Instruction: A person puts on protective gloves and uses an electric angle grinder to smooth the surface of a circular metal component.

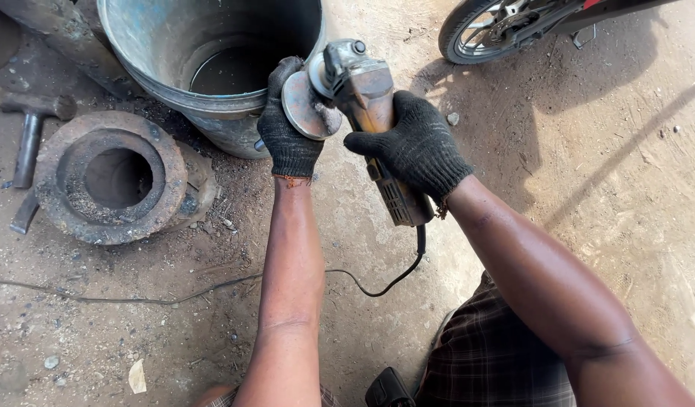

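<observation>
Head view looked down at dirt ground (589, 188). A cable (212, 290) trailed across it nearest the person. Above, the right hand (411, 143), gloved, had its grip wrapped around the grinder (374, 113) body, held off the ground. The left hand (287, 128) pinched the disc (306, 105). Further left lay a rusty ring (110, 177) and hammer (31, 124); beyond stood a drum (212, 53), then a wheel (483, 26).

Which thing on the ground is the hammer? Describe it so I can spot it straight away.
Start at the big blue metal drum at the top of the view, then drop to the rusty round flanged ring lying on the dirt to its left. The hammer lies just left of that ring, at the picture's left edge. It is the only T-shaped piece there: a dark blocky head across a straight handle.
</observation>
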